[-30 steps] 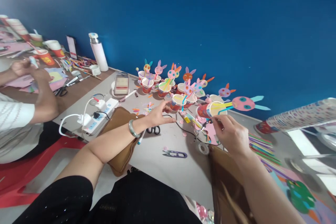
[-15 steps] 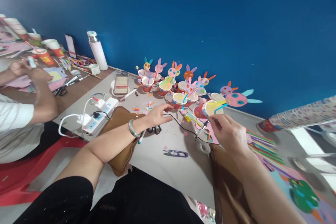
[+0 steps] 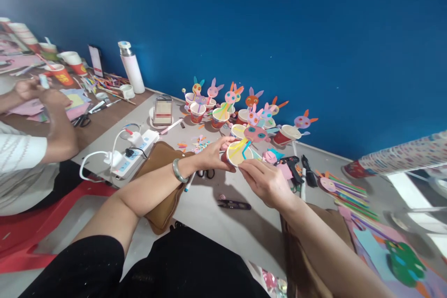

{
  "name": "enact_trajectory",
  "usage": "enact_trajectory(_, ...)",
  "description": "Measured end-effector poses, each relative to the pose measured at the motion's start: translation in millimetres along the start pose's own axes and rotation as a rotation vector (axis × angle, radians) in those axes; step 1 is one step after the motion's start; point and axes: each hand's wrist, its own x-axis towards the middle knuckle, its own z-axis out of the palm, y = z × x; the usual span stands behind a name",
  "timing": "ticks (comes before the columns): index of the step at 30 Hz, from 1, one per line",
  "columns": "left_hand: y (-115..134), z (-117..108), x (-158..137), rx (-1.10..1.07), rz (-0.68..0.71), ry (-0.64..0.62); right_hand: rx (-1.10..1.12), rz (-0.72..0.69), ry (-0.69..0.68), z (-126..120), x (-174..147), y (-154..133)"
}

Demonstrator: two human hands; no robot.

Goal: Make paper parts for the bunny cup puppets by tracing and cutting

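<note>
From the lower left, the left arm (image 3: 146,192) slants up, bent at the elbow, to the left grip (image 3: 219,153) at mid-frame — thumb below, fingers above, curved in a hold. The right forearm (image 3: 324,237) enters lower right; the right grip (image 3: 268,180) has its back up, fingertips bunched leftward — nearly meeting the left.

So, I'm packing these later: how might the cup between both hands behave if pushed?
The cup looks like paper, so probably light and easily dented. Its paper head sits high and off-centre, so a push might tip it.
</note>
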Motion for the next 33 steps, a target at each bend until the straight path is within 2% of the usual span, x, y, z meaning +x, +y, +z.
enact_trajectory(4,4.6,-1.6,2.3,-0.052,0.002,0.045,0.034,0.002,0.147,2.7,3.0,7.2)
enact_trajectory(6,6.4,-2.2,3.1,-0.108,-0.025,0.063,0.028,0.087,0.287,2.7,1.5,15.3)
enact_trajectory(8,8.0,-3.3,3.3,-0.131,-0.081,0.118,0.012,0.241,0.364,4.3,0.2,26.2)
enact_trajectory(10,9.5,-4.9,2.9,-0.115,-0.126,0.193,0.008,0.401,0.295,9.9,0.8,38.1)
enact_trajectory(12,10.8,-7.1,2.1,-0.088,-0.122,0.261,0.002,0.507,0.109,20.0,4.6,48.6)
enact_trajectory(16,9.0,-10.7,1.4,-0.069,-0.052,0.337,-0.144,0.598,-0.255,44.2,22.3,60.8)
enact_trajectory(20,1.7,-12.0,2.4,-0.054,-0.044,0.364,-0.232,0.611,-0.466,55.9,42.8,65.3)
enact_trajectory(26,-4.6,-11.3,5.0,-0.111,-0.015,0.369,-0.234,0.613,-0.530,55.6,46.9,68.5)
enact_trajectory(30,-4.2,-11.2,5.0,-0.083,0.007,0.402,-0.224,0.611,-0.433,48.1,30.1,66.4)
enact_trajectory(33,-2.2,-11.2,4.6,-0.065,0.012,0.409,-0.189,0.583,-0.324,30.3,12.3,65.6)
